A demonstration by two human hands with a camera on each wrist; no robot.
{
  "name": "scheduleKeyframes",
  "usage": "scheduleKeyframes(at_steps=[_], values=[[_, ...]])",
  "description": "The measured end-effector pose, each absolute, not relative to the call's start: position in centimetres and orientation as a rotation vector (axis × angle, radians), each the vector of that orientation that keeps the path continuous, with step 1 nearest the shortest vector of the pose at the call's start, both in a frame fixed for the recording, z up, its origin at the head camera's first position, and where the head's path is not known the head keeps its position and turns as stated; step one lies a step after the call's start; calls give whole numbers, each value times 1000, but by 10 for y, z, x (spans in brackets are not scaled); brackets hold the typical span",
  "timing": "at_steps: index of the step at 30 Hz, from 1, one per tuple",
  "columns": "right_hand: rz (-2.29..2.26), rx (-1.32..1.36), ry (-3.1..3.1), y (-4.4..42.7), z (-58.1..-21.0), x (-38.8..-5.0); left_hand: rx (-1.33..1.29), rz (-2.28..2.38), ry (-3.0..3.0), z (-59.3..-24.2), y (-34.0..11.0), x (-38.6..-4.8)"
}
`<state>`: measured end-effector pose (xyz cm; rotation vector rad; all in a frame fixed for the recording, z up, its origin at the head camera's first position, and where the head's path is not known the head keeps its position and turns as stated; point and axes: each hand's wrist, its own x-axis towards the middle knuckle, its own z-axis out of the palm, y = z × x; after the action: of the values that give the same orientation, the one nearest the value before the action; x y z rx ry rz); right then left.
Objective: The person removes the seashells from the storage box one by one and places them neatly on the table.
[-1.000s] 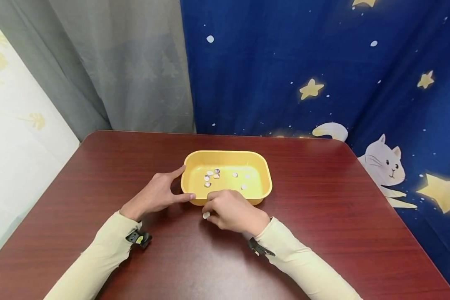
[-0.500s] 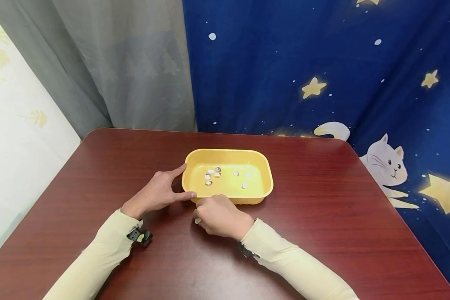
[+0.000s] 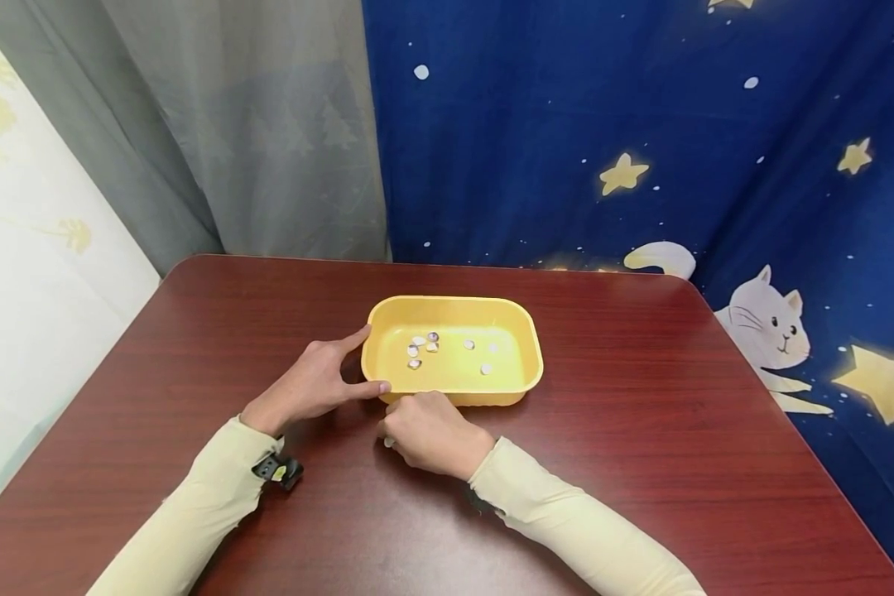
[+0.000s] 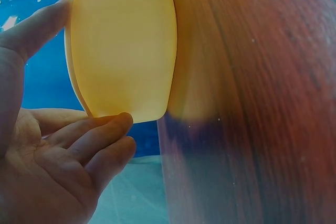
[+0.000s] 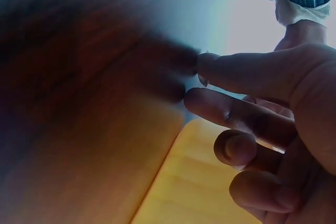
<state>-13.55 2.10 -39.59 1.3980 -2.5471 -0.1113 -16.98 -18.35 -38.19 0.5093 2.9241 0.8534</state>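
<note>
Left hand (image 3: 309,387): fingers loosely extended against the left end of a yellow tub (image 3: 450,310), thumb on its near rim. Tub upright on the dark red counter (image 3: 626,414). Right hand (image 3: 428,430), just before the tub's near wall, pinches a small pale piece (image 3: 389,442) between thumb and index finger; whether that touches the counter, cannot tell. Inside the tub, five small pieces (image 3: 413,351) grouped left of centre, three lone pieces (image 3: 469,344) rightward. Behind, at right, a blue starry curtain (image 3: 536,132).
</note>
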Motion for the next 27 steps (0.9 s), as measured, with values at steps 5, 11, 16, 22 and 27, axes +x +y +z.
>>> scheduleKeyframes(at_steps=[5, 11, 16, 22, 27], values=[[-129, 1368, -2554, 20, -395, -135, 528, 844, 2934, -382, -185, -171], [-164, 1340, -2569, 21, -393, -135, 541, 858, 2936, -384, -185, -170], [-95, 1381, -2625, 24, -386, -136, 538, 854, 2935, -384, -185, -170], [28, 1456, -2615, 34, -367, -135, 522, 851, 2933, -382, -185, -170], [145, 1428, -2564, 49, -350, -137, 514, 851, 2927, -382, -185, -171]])
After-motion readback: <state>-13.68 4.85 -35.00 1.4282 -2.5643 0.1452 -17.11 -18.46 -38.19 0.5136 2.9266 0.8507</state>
